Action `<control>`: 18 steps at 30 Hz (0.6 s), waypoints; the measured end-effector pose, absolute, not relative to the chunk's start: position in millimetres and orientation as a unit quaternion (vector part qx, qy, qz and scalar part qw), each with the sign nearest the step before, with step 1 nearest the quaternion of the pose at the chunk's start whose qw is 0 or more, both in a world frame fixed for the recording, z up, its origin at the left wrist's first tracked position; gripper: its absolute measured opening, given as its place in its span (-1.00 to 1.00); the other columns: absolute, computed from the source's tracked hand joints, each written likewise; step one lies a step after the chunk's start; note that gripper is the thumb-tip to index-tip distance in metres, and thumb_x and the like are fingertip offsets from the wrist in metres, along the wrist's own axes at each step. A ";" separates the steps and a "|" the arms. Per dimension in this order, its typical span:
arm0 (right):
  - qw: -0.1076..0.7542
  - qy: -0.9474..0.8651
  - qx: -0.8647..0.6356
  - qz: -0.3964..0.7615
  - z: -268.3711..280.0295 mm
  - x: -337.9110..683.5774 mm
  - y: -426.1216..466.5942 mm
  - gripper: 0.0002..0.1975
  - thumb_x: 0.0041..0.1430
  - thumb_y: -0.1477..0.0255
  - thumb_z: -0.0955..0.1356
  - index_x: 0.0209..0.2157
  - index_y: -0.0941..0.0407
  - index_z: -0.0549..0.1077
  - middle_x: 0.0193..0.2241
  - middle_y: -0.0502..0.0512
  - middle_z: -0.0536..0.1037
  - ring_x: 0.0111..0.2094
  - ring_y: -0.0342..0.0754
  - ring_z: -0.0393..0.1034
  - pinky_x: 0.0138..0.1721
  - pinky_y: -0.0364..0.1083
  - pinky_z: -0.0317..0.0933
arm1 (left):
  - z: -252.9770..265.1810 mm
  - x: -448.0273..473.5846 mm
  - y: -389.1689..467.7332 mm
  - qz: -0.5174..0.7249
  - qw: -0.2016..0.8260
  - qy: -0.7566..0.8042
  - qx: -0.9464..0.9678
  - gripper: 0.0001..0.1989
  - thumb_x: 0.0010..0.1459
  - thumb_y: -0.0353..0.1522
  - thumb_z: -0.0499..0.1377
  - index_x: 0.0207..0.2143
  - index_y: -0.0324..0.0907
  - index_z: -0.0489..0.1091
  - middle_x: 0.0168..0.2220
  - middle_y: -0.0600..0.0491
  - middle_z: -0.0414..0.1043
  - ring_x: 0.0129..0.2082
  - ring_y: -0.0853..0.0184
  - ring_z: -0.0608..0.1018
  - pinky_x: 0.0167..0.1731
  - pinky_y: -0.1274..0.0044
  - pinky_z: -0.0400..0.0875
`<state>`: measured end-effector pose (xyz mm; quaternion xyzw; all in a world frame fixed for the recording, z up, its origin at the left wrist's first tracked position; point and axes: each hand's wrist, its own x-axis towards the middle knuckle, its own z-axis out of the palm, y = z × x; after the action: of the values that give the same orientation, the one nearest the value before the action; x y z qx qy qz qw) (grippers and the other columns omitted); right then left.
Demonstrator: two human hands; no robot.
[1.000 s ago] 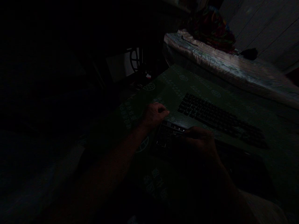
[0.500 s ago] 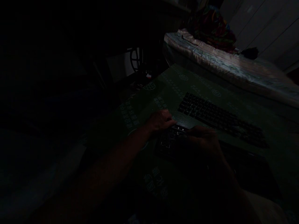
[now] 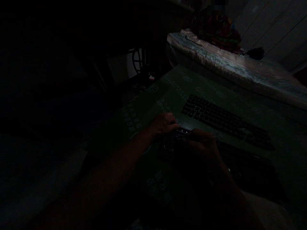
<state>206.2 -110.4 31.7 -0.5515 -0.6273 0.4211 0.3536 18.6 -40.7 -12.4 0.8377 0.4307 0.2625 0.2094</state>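
Observation:
A long black keyboard base [image 3: 254,169] lies on a green board with white print, its far left end showing small bright slots. My left hand [image 3: 165,123] is closed at that end's far edge, thumb pressed along it and fingers curled. Close beside it, my right hand [image 3: 203,140] is bent over the same base, its fingers pinched together. Whatever it pinches is lost in the dark. Past both hands lies a block of black keys [image 3: 225,119], with neither hand touching it.
The green board [image 3: 177,83] reaches back to a bed with a pale patterned mattress [image 3: 216,60]. Colourful cloth [image 3: 223,35] is heaped on the bed. A spoked wheel [image 3: 137,60] stands beyond the board's far left edge. Most of the left side is too dark to make out.
My right hand has shifted slightly left, towards my left hand, over the keyboard base. The left hand keeps its place; the whole view has moved a little.

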 end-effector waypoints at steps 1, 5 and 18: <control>0.345 -0.632 -0.554 0.418 31.3 206.3 -110.2 -0.91 -0.16 0.42 0.41 -0.59 0.17 0.48 -0.64 0.00 0.45 -0.57 -0.12 0.29 -0.56 -0.15 0.13 | -12.7 18.7 -40.7 0.265 0.210 0.429 0.838 -0.75 0.10 -0.26 0.12 -0.48 -0.25 0.44 -0.42 0.05 0.34 -0.41 0.39 0.40 -0.42 0.56 0.21; 0.334 -0.623 -0.585 0.399 33.2 209.6 -109.4 -0.89 -0.18 0.42 0.42 -0.63 0.17 0.47 -0.67 -0.01 0.43 -0.59 -0.12 0.27 -0.58 -0.16 0.11 | -15.8 19.2 -39.7 0.275 0.206 0.432 0.834 -0.76 0.09 -0.27 0.13 -0.51 -0.24 0.43 -0.44 0.06 0.33 -0.42 0.41 0.39 -0.42 0.56 0.21; 0.374 -0.620 -0.552 0.414 29.3 201.8 -110.5 -0.93 -0.18 0.43 0.42 -0.56 0.14 0.50 -0.59 0.02 0.51 -0.52 -0.07 0.35 -0.50 -0.14 0.21 | -14.6 20.3 -39.8 0.268 0.212 0.453 0.823 -0.77 0.08 -0.26 0.13 -0.49 -0.24 0.44 -0.41 0.06 0.35 -0.41 0.40 0.40 -0.42 0.57 0.22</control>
<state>201.8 -110.5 29.3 -0.5519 -0.6198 0.4136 0.3744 20.3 -39.8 -14.6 0.8231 0.4533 0.2684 0.2119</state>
